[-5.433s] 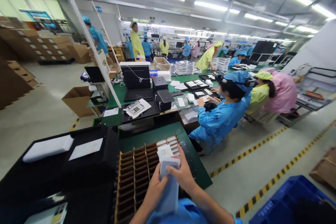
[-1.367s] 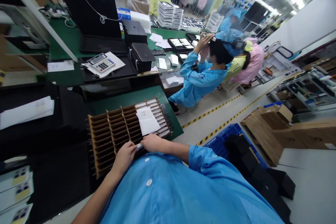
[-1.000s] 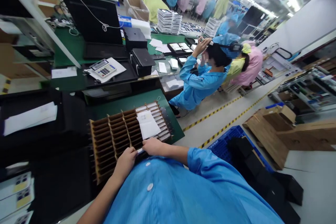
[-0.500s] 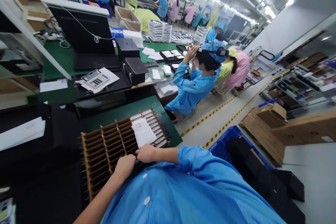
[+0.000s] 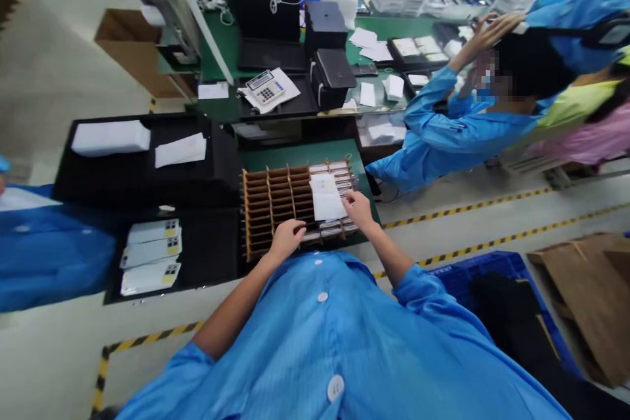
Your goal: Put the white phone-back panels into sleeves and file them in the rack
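A brown cardboard divider grid with many narrow slots lies in front of me on a green table. White flat pieces stand in its right-hand slots and along part of its near row. A white paper slip rests on top of the grid, right of its middle. My left hand is over the near edge of the grid, fingers loosely bent and apart, with nothing visible in it. Beside the right edge of the slip is my right hand, its fingers bent and apart; whether it touches the slip is unclear.
On the left, a black tray bears several white phone-like pieces. Behind it lie white paper stacks. A calculator sits on the bench ahead. A co-worker in blue sits at right; a blue crate stands on the floor.
My view has swung left and down. My hands, earlier close together at the near edge of the grid, have moved apart; the right one is now beside the paper slip.
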Available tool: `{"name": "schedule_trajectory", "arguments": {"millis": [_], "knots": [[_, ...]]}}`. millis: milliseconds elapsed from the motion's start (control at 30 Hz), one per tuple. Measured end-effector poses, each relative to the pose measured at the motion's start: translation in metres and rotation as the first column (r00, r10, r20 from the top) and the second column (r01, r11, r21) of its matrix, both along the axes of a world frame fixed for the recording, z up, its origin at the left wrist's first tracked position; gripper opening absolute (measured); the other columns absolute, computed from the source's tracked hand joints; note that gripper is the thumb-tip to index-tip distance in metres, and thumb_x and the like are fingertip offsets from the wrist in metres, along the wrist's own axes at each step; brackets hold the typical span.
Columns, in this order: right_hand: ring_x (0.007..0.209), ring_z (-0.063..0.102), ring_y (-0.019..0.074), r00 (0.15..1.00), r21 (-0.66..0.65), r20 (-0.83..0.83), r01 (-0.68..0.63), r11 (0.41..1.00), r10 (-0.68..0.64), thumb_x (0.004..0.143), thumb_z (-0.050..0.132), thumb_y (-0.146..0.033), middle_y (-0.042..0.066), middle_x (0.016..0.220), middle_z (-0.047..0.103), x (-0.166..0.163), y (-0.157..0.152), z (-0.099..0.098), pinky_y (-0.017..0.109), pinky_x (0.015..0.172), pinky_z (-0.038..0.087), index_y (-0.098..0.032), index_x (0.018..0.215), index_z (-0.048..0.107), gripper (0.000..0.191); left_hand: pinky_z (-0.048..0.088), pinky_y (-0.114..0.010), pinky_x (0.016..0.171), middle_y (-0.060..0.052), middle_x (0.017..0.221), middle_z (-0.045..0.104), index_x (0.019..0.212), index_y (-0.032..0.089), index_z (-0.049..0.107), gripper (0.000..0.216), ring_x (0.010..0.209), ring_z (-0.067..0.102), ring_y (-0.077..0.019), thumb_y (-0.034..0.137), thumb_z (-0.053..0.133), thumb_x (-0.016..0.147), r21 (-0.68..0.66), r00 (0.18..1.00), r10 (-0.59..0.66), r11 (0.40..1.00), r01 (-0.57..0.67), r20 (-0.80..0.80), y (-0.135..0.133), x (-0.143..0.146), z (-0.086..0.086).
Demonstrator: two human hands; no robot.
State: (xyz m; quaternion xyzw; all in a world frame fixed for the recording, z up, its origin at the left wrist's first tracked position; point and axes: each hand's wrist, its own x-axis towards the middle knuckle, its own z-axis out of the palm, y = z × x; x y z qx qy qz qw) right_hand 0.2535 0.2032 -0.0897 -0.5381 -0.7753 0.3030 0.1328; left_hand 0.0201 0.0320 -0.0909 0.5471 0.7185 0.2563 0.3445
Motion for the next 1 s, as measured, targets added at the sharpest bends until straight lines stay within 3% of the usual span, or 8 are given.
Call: {"name": "schedule_trajectory", "arguments": {"millis": [100, 233, 467, 567, 633, 700, 833, 1000], "knots": [[0.094, 0.074, 0.0246, 0.991, -0.095, -0.027, 0.131, 0.987, -0.134, 0.083, 0.077, -0.028, 0.016, 0.124, 0.076, -0.009, 0.010, -0.010, 0.041, 0.100, 0.057, -0.013, 0.138, 0.069, 0.057, 0.054, -0.042, 0.109, -0.014, 0.129, 0.074, 0.125, 0.016, 0.074, 0.038, 0.122, 0.068, -0.0287, 0.021, 0.066, 0.088, -0.017, 0.974, 0.165, 0.986, -0.165, 0.154, 0.044, 0.020, -0.001], [0.109, 0.072, 0.0285, 0.977, -0.135, -0.095, 0.176, 0.975, -0.190, 0.075, 0.082, -0.026, 0.013, 0.120, 0.077, -0.041, 0.003, -0.018, 0.044, 0.105, 0.054, -0.018, 0.132, 0.069, 0.059, 0.049, -0.045, 0.116, -0.014, 0.128, 0.074, 0.115, 0.015, 0.074, 0.039, 0.125, 0.067, -0.0313, 0.010, 0.070, 0.076, -0.046, 0.959, 0.168, 0.986, -0.162, 0.230, 0.090, 0.054, 0.000], [0.101, 0.075, 0.0269, 0.880, -0.510, -0.316, 0.157, 0.845, -0.354, 0.073, 0.077, -0.019, 0.013, 0.110, 0.081, -0.057, -0.005, -0.007, 0.042, 0.095, 0.060, -0.014, 0.107, 0.072, 0.035, 0.052, -0.043, 0.112, -0.022, 0.147, 0.064, 0.142, 0.012, 0.057, 0.057, 0.131, 0.066, -0.0292, 0.011, 0.067, 0.085, -0.118, 0.887, 0.308, 0.951, -0.284, 0.346, 0.084, 0.052, 0.001], [0.092, 0.077, 0.0243, 0.833, -0.627, -0.453, -0.044, 0.778, -0.318, 0.078, 0.077, -0.028, 0.010, 0.104, 0.082, -0.045, -0.016, 0.011, 0.038, 0.085, 0.063, -0.016, 0.114, 0.071, 0.039, 0.056, -0.043, 0.106, -0.023, 0.150, 0.062, 0.152, 0.015, 0.049, 0.064, 0.128, 0.067, -0.0288, 0.031, 0.070, 0.093, -0.143, 0.659, 0.343, 0.930, -0.340, 0.669, 0.071, 0.035, 0.020], [0.089, 0.077, 0.0241, 0.748, -0.714, -0.576, -0.263, 0.649, -0.330, 0.077, 0.079, -0.035, 0.009, 0.103, 0.082, -0.037, -0.030, 0.024, 0.036, 0.082, 0.063, -0.017, 0.117, 0.069, 0.045, 0.057, -0.046, 0.105, -0.021, 0.145, 0.066, 0.150, 0.016, 0.052, 0.074, 0.125, 0.069, -0.0319, 0.046, 0.079, 0.087, -0.136, 0.437, 0.232, 0.961, -0.240, 0.869, 0.060, 0.029, 0.038], [0.088, 0.076, 0.0255, 0.678, -0.757, -0.629, -0.420, 0.502, -0.381, 0.077, 0.080, -0.043, 0.010, 0.102, 0.081, -0.032, -0.048, 0.037, 0.035, 0.079, 0.063, -0.018, 0.116, 0.069, 0.047, 0.057, -0.049, 0.103, -0.020, 0.138, 0.069, 0.148, 0.017, 0.056, 0.085, 0.120, 0.071, -0.0350, 0.055, 0.086, 0.079, -0.084, 0.326, 0.111, 0.992, -0.096, 0.939, 0.046, 0.028, 0.058], [0.100, 0.076, 0.0302, 0.702, -0.812, -0.580, -0.456, 0.364, -0.413, 0.088, 0.069, -0.064, 0.013, 0.107, 0.080, -0.031, -0.080, 0.061, 0.042, 0.085, 0.063, -0.018, 0.120, 0.068, 0.056, 0.052, -0.047, 0.112, -0.012, 0.141, 0.067, 0.163, 0.027, 0.042, 0.105, 0.129, 0.065, -0.0330, 0.052, 0.092, 0.074, 0.055, 0.509, 0.029, 0.987, -0.150, 0.860, 0.019, 0.027, 0.090], [0.124, 0.070, 0.0317, 0.668, -0.734, -0.673, -0.547, 0.404, -0.317, 0.080, 0.079, -0.073, 0.014, 0.139, 0.070, -0.029, -0.099, 0.092, 0.047, 0.105, 0.057, -0.023, 0.154, 0.051, 0.094, 0.047, -0.049, 0.118, -0.012, 0.148, 0.059, 0.169, 0.031, 0.029, 0.119, 0.131, 0.060, -0.0318, 0.051, 0.094, 0.072, 0.188, 0.728, 0.001, 0.966, -0.177, 0.686, 0.004, 0.020, 0.112]]}}
